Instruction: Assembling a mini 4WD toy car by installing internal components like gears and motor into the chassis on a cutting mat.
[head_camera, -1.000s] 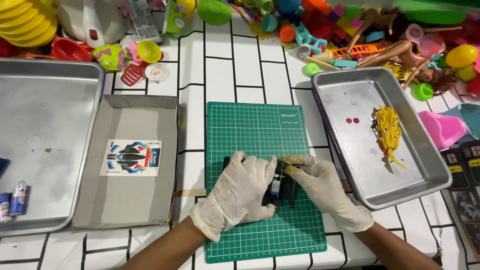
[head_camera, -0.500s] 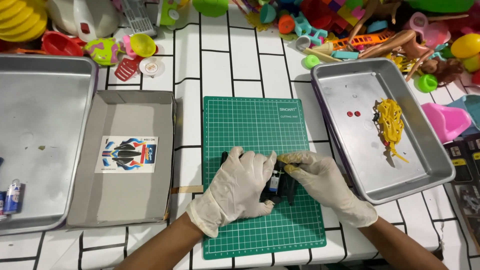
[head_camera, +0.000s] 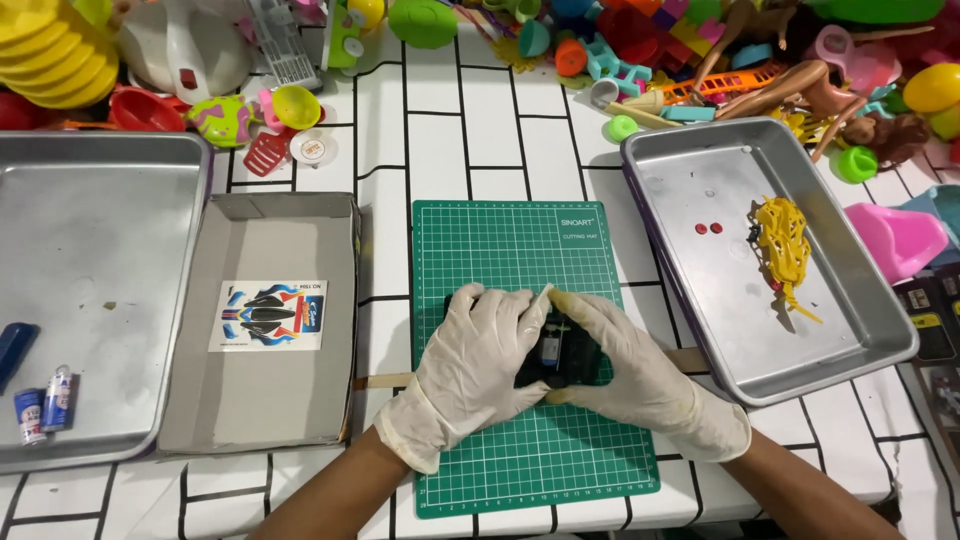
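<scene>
Both of my hands wear white gloves and meet over a green cutting mat (head_camera: 500, 250). My left hand (head_camera: 475, 365) and my right hand (head_camera: 625, 370) cup a small black toy piece (head_camera: 552, 350) between them, pressed down on the mat. Most of the piece is hidden under my fingers; only a dark body with a bluish part shows between the thumbs.
A grey cardboard lid (head_camera: 260, 320) with a sticker sheet (head_camera: 268, 315) lies left of the mat. Beyond it is a metal tray (head_camera: 90, 230) with small batteries (head_camera: 42, 400). Another metal tray (head_camera: 700, 180) at the right holds a yellow stringy toy (head_camera: 783, 245). Colourful plastic toys crowd the back edge.
My hands have closed in tighter over the black piece, covering more of it. The view has shifted slightly; nothing else has moved.
</scene>
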